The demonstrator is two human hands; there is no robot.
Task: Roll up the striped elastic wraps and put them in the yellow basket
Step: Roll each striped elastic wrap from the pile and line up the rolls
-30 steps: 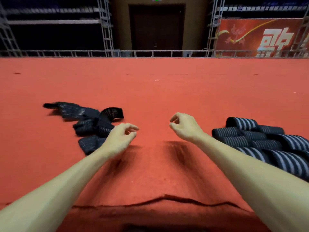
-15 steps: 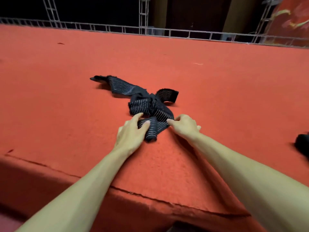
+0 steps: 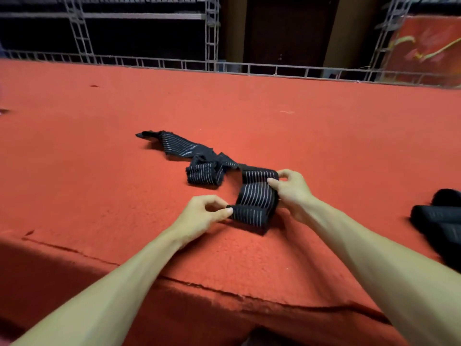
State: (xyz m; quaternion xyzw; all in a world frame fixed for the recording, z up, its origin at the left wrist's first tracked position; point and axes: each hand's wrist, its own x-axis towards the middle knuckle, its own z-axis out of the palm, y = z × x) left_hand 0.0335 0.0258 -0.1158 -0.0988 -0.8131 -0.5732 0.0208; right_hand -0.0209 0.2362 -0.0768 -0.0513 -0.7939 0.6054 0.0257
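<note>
– Red felt covers the desk (image 3: 99, 183). What do the grips have?
– On my head view, the left grip (image 3: 199, 216) pinches the rolled near end of a striped wrap (image 3: 257, 193), fingers curled. The right grip (image 3: 291, 193) pinches its right edge.
– And the rest?
– I see loose wraps (image 3: 199, 168) lying just behind it, and rolled wraps (image 3: 439, 221) at the right edge.

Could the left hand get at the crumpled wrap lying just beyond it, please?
Probably yes, once freed: only bare carpet lies between the left hand and the crumpled wrap. At present it pinches the rolled end of the half-rolled wrap, which the right hand also holds.
</note>
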